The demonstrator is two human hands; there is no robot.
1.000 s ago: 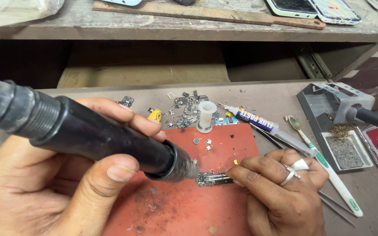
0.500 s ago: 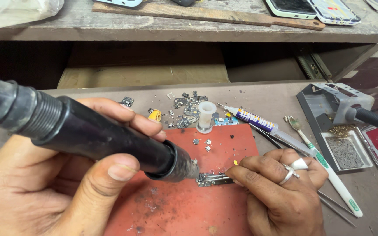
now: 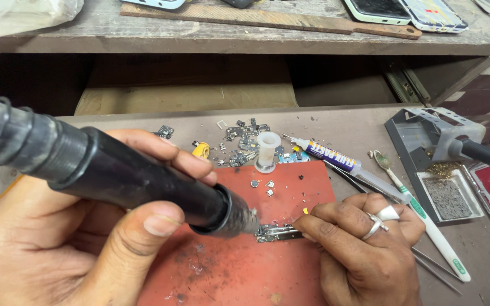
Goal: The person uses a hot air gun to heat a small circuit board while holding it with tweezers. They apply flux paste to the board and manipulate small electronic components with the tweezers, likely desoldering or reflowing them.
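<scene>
Lying on the red mat (image 3: 239,272) is a small circuit board (image 3: 276,232); your right hand (image 3: 364,249) pins it with tweezers (image 3: 426,263) pinched in the fingers. Your left hand (image 3: 80,238) grips the black hot-air tool (image 3: 114,175), its nozzle just beside the board. Loose parts (image 3: 242,141) lie behind on the counter (image 3: 347,127).

Matt black plastic hot-air handle (image 3: 126,178), scuffed red rubbery mat (image 3: 245,260), rough wooden shelf (image 3: 245,39).

On the mat (image 3: 267,266) lies the circuit board (image 3: 276,232); behind the mat stands a cap (image 3: 267,151), right of it a syringe (image 3: 327,156).
</scene>
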